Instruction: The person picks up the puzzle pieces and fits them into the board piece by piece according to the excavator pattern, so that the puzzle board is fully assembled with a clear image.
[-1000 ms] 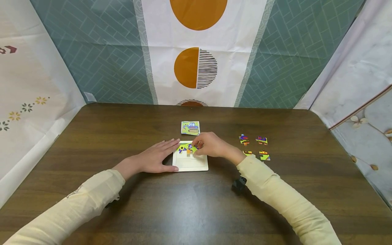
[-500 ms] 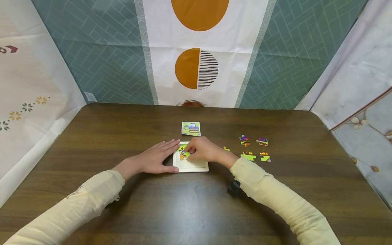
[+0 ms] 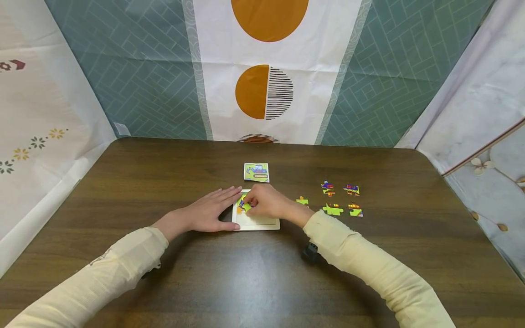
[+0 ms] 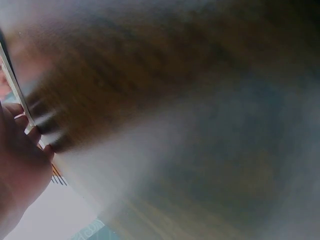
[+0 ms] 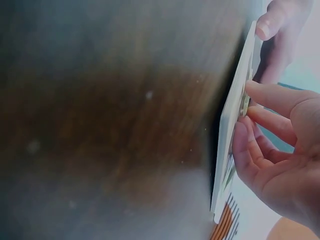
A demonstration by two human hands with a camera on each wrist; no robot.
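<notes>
A pale puzzle tray point(image 3: 262, 224) lies on the table, with green and blue jigsaw pieces in its upper left part. My left hand point(image 3: 209, 212) rests flat at the tray's left side, fingers straight, fingertips and thumb on its rim. Over the tray, my right hand point(image 3: 268, 200) pinches a green-and-orange jigsaw piece point(image 3: 244, 207) between thumb and fingers, low against the tray's left portion. The right wrist view shows the thumb and fingertips on the piece point(image 5: 245, 106), close to the tray's surface. The right hand hides the tray's upper right in the head view.
Several loose jigsaw pieces point(image 3: 333, 209) lie on the brown table point(image 3: 205, 278) to the right, one point(image 3: 302, 200) close beside the right wrist. A small picture card point(image 3: 256, 172) of a digger lies just behind the tray. Patterned cloths hang around the table.
My right hand has moved left across the tray and slightly nearer, bringing the pinched jigsaw piece to the left side. Loose pieces behind the right forearm have come into view. The left hand stays put.
</notes>
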